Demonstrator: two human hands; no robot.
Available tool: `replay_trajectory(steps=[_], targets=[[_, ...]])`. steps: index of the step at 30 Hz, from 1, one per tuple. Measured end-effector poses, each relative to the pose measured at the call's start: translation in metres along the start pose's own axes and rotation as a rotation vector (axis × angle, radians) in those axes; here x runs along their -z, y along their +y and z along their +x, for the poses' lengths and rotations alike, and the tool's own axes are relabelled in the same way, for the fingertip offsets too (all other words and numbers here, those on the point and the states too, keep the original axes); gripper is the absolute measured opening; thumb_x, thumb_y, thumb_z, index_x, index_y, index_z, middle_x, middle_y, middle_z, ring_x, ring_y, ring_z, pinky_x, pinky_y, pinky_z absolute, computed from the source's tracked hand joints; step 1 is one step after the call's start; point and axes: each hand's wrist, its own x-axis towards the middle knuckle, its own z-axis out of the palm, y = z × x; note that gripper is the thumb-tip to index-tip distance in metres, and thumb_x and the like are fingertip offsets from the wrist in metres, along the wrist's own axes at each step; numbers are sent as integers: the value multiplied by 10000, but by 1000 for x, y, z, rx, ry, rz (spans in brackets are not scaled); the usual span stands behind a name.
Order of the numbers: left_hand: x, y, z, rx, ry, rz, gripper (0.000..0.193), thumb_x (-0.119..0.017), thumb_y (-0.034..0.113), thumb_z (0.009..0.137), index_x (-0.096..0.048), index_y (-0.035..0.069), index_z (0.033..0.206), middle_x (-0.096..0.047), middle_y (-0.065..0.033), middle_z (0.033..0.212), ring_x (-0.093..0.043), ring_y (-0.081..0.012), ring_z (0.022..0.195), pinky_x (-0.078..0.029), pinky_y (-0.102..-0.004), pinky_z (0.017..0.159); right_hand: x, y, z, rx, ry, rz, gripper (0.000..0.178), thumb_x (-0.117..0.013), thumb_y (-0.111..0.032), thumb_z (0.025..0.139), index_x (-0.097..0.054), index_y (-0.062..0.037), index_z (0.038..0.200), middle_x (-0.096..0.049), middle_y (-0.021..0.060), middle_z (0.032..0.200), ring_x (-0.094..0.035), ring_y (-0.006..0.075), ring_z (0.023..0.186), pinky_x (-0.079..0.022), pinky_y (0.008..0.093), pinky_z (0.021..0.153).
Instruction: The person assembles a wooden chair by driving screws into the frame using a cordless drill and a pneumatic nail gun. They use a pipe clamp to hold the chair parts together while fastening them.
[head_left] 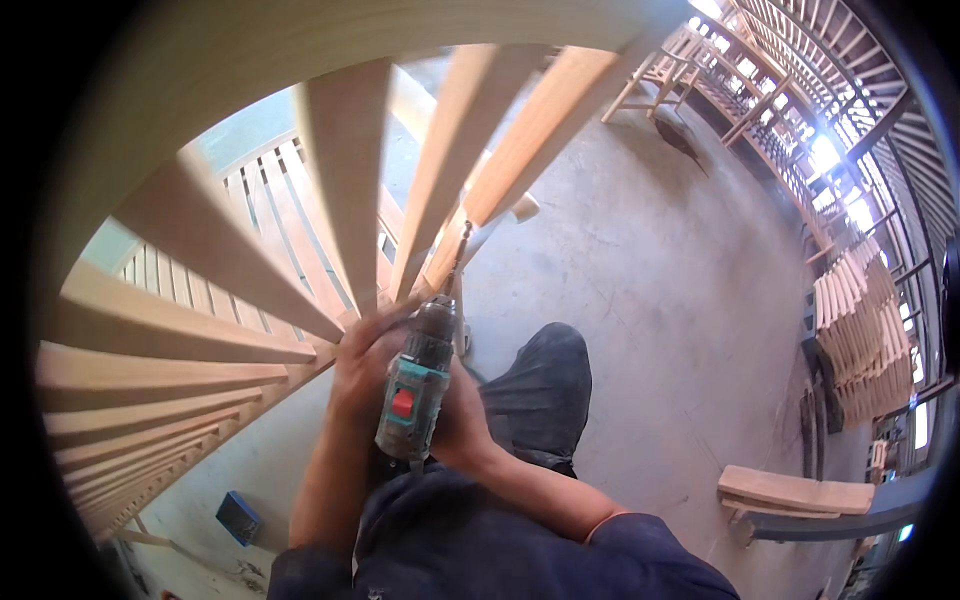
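Observation:
A grey and teal cordless drill (415,385) with a red switch stands at the centre, pointing away from me. My right hand (462,415) is closed round its grip, mostly hidden behind the body. From the chuck a thin bit reaches up to the end wooden slat (545,125); whether it enters the wood, I cannot tell. My left hand (365,365) is close against the drill's left side, by the lower wooden rail (270,400). Motion smears its fingers, so its hold is unclear. Several slats fan out between that rail and the broad curved upper rail (330,35).
Slatted wooden seating (275,215) shows behind the slats. A blue tray (238,517) lies on the floor at lower left. Stacked curved wooden parts (860,335) stand at right, with wooden boards (795,490) on a grey support nearer me. A wooden chair frame (665,70) stands far off.

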Motion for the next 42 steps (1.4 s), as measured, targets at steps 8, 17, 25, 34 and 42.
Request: replay_trajectory(steps=[8,17,25,34,42], targets=[[18,-43,-120,123,-125,331,902,-845,61,758,-368,39,1522,-468,-115,1480,-458,-257,1358,-380,-394,1125,-6,-26,13,75,-98,-327,657,-832,-110,664,-515,-47,1236,-555,193,1224,-536,390,1164,-456,449,992],[-21,-40,-91,-2,378,83,660,-634,296,978,-365,-15,1494,-546,-110,1283,-531,-236,1192,-436,-380,1020,61,-51,22,327,-228,-228,770,-855,-269,674,-538,-10,1326,-526,250,1380,-503,409,1285,-420,505,1044],[-47,-18,-81,-113,422,257,486,-704,275,943,-536,-57,1255,-632,-95,823,-631,-200,757,-530,-347,742,135,-27,103,338,478,117,178,-702,-164,966,-652,7,960,-654,51,786,-601,94,706,-480,244,599],[-41,-20,-99,-120,464,339,552,-707,311,914,-523,-60,1279,-644,-107,847,-629,-206,785,-523,-367,812,64,-7,101,30,44,590,273,-626,-161,1018,-674,52,1182,-726,126,1034,-680,163,932,-541,299,800],[-4,-53,-110,-17,364,270,256,-654,154,972,-584,11,1172,-671,-51,902,-634,-152,906,-469,-363,981,5,0,104,-268,-32,1399,318,-562,-252,1052,-568,-91,1326,-665,40,1210,-619,160,1085,-502,291,914]])
